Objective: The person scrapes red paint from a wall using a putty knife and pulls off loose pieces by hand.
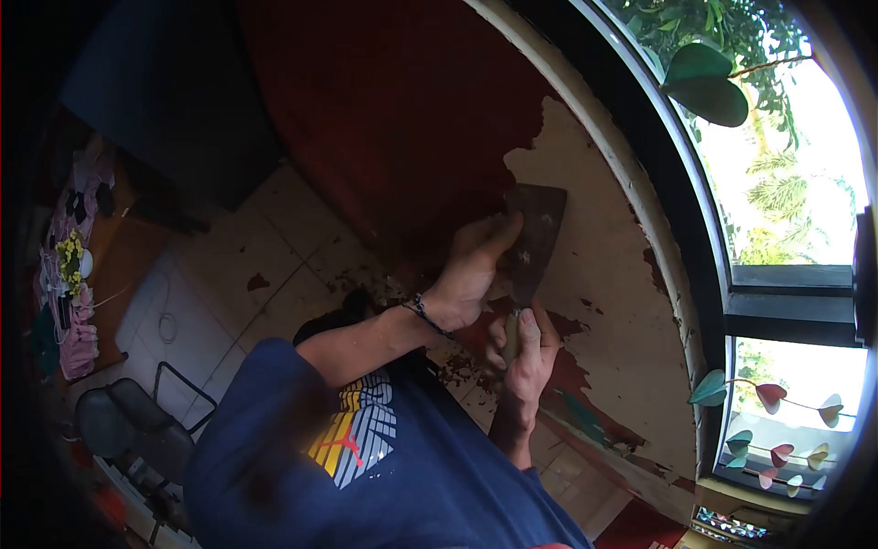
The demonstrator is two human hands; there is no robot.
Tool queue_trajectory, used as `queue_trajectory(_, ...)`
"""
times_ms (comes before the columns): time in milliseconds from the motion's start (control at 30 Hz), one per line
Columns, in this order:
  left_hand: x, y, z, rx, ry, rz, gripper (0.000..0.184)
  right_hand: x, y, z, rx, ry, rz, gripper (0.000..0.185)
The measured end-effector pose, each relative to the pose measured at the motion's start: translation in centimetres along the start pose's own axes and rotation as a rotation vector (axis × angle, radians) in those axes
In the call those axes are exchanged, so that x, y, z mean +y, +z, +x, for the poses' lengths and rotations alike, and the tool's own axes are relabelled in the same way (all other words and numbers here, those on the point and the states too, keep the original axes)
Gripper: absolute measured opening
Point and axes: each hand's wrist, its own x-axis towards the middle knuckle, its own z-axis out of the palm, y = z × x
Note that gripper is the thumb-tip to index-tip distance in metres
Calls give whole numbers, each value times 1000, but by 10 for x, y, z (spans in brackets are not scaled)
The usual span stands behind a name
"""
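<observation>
A wide, dark scraper blade (541, 233) lies against the wall where dark red paint meets a bare pale patch. My right hand (526, 352) is closed round the scraper's light handle, with the thumb along it. Up and to the left, my left hand (471, 265), with a dark bracelet at the wrist, has its fingers pressed together on the blade's left edge; some fingertips are hidden. Ragged red paint (412, 101) covers the wall beyond the blade, and the pale patch (608, 265) spreads to the right.
Paint flakes lie on the tiled floor (274, 197) below. A dark-framed window (704, 183) with heart-shaped garlands (770, 396) curves along the right. At the left are a black chair (137, 416) and a wooden table (137, 247) with cloth and yellow flowers (70, 261).
</observation>
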Motion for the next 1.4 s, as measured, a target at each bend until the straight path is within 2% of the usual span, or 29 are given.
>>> queue_trajectory(133, -3, -2, -5, 7, -4, 32, 28, -1, -1, -13, 10, 63, 36, 33)
queue_trajectory(267, 3, 0, -1, 42, 13, 60, 29, 3, 4, -1, 52, 21, 24, 35)
queue_trajectory(367, 15, -8, 2, 10, 18, -3, 29, -1, 16, 8, -25, -35, -106, 35)
queue_trajectory(433, 21, -12, 2, -21, 35, -16, 29, -1, 25, 7, -48, -66, -96, 26)
queue_trajectory(567, 6, -17, 5, 52, 27, 71, 28, 20, 7, 11, 13, -100, -72, 24)
queue_trajectory(600, 8, -19, 5, 17, 10, 78, 28, 13, 6, 6, -49, -25, -25, 34)
queue_trajectory(867, 4, -3, -6, -58, 4, 161, 26, 5, -3, -16, -7, -11, -6, 38)
queue_trajectory(967, 0, -1, -8, -50, -128, 119, 27, 5, -9, -15, 6, -11, -19, 39)
queue_trajectory(1167, 9, -8, -3, -17, -119, 71, 30, -1, 15, -11, 10, 13, -6, 39)
queue_trajectory(1400, 7, -7, 2, 8, -45, 76, 30, -4, 1, 1, -17, 52, -44, 39)
